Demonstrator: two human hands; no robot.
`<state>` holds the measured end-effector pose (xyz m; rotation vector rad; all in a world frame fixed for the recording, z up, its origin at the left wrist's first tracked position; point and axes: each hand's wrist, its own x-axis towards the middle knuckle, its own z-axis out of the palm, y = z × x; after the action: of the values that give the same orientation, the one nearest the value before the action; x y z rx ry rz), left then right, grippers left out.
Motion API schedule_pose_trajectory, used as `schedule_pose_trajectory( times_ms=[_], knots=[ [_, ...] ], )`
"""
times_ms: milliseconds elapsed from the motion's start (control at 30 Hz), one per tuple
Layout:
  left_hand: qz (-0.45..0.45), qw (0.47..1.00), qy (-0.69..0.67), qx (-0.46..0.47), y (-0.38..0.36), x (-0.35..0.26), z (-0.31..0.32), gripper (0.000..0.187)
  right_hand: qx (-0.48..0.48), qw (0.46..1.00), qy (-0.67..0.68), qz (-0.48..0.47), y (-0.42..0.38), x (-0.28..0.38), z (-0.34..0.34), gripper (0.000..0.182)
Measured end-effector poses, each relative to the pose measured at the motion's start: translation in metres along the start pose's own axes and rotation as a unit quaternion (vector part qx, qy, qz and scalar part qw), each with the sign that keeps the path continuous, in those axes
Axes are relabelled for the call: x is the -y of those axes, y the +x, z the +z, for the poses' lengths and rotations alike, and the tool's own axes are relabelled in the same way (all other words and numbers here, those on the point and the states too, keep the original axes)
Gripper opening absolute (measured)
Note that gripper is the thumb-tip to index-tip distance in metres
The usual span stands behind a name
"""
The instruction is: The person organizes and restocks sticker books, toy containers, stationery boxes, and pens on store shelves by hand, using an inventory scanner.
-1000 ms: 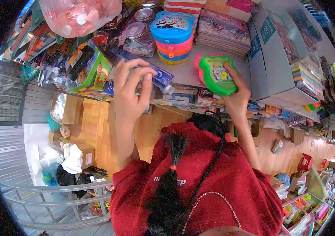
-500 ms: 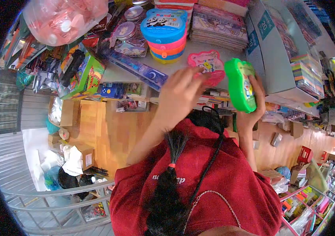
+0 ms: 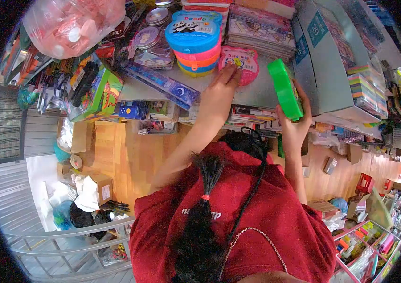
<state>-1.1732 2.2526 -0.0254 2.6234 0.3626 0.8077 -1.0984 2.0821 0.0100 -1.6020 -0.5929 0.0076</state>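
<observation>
My right hand (image 3: 295, 121) is wrapped round a green plastic container (image 3: 283, 89), held tilted on its edge above the shelf front. My left hand (image 3: 219, 89) reaches over the shelf, its fingers bent together on a pink scalloped container (image 3: 249, 66) with a cartoon label. That pink container lies label up on the grey shelf (image 3: 257, 96). Right beside it stands a stack of similar tubs, with a blue panda-print one (image 3: 194, 35) on top and pink, orange and yellow ones below. The fingertips partly cover the pink container's label.
Left of the tubs lies a purple-blue moon-print box (image 3: 163, 85). Flat packs (image 3: 259, 30) are piled behind. A tall grey display box (image 3: 327, 61) walls the right side. A bag of pink items (image 3: 73, 28) sits at upper left, above a green carton (image 3: 101, 94).
The pink container has moved away from me and left, now flat beside the tub stack, my left hand following. The green container has turned further onto its edge in my right hand.
</observation>
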Motion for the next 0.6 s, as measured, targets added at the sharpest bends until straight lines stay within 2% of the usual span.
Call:
schedule_pose_trajectory(
  times_ms=[67,167,267,300,400,500,600],
  knots=[
    [-0.003,1.0,-0.011,-0.012,0.001,-0.001,0.001,0.037,0.005,0.999,0.028,0.026,0.003,0.002,0.002,0.061],
    [-0.01,0.995,-0.085,-0.046,-0.001,-0.002,-0.005,0.038,0.017,0.999,-0.022,-0.018,0.014,0.002,0.01,0.062],
    [-0.019,0.981,-0.165,-0.1,-0.004,-0.011,-0.02,0.039,0.056,0.984,-0.124,-0.112,0.03,-0.006,0.024,0.063],
    [-0.024,0.975,-0.188,-0.118,-0.007,-0.014,-0.024,0.039,0.072,0.973,-0.187,-0.115,0.033,0.003,0.032,0.064],
    [-0.014,0.97,-0.185,-0.156,-0.008,-0.018,-0.025,0.039,0.099,0.963,-0.226,-0.112,0.04,-0.001,0.052,0.066],
    [0.019,0.977,-0.134,-0.167,-0.007,-0.023,-0.029,0.037,0.133,0.958,-0.229,-0.113,0.039,-0.01,0.06,0.078],
    [0.03,0.989,-0.087,-0.12,-0.006,-0.02,-0.019,0.035,0.16,0.944,-0.257,-0.128,0.037,-0.017,0.063,0.084]
  ],
)
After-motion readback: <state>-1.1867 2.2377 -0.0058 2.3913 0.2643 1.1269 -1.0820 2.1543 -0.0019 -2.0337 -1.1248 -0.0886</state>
